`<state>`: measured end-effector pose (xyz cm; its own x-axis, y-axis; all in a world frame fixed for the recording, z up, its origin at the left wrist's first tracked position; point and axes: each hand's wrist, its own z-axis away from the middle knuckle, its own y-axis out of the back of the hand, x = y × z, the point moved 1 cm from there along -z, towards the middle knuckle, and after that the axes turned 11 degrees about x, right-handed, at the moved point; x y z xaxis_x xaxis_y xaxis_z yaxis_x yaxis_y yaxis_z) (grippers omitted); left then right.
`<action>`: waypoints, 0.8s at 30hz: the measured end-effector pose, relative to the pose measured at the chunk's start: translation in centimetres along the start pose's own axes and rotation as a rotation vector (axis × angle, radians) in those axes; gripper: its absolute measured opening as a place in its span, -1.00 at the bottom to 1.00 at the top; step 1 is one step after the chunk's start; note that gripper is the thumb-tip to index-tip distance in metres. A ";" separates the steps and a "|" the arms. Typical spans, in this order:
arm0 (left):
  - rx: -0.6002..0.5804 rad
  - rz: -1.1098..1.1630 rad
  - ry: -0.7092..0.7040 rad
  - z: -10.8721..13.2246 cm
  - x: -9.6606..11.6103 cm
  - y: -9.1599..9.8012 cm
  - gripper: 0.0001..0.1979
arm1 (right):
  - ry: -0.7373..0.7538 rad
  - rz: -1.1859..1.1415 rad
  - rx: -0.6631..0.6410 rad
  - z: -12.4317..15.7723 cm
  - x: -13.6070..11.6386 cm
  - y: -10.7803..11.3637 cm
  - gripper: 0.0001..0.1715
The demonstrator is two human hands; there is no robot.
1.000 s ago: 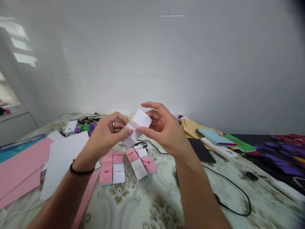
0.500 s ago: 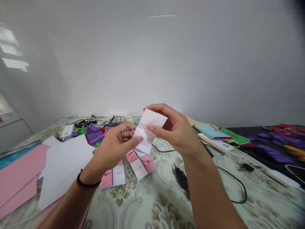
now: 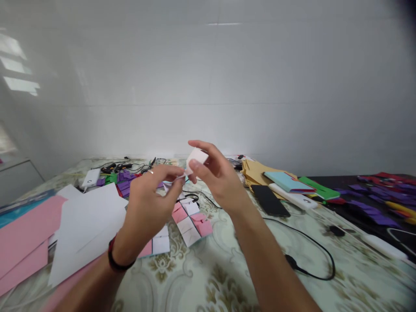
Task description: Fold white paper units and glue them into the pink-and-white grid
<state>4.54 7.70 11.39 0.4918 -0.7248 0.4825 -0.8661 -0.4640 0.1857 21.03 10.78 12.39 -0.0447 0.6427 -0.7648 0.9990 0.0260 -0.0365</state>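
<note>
Head view. Landmark: pink-and-white folded-paper panel (image 3: 189,232). Creased white paper (image 3: 198,156) held in air, above and beyond landmark. Left hand (image 3: 152,198): thumb and fingertips nearly together, pinching 1 edge. Right hand (image 3: 218,178): fingers curved, partly spread, thumb against paper's face. 2nd panel (image 3: 161,244) just left of landmark; black smartphone (image 3: 269,200) well right.

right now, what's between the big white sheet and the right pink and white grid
In the head view, another pink-and-white grid, partly hidden by the left hand, then a strip of tablecloth.
</note>
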 end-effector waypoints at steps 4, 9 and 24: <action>-0.054 0.330 0.341 -0.6 -0.5 0.8 -0.91 | 0.049 -0.076 -0.023 0.3 -0.4 -0.2 -0.50; -0.130 0.464 0.494 -1.0 -0.2 1.0 -0.82 | 0.210 0.231 0.071 0.7 -1.0 0.1 -0.62; -0.180 0.188 0.221 -1.4 -0.2 2.3 -0.86 | 0.209 0.407 -0.157 0.7 -2.1 1.9 -0.69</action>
<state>2.36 7.47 12.93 0.3082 -0.6521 0.6927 -0.9512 -0.2211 0.2150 23.05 8.88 13.47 0.3360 0.7640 -0.5508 0.9243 -0.1549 0.3490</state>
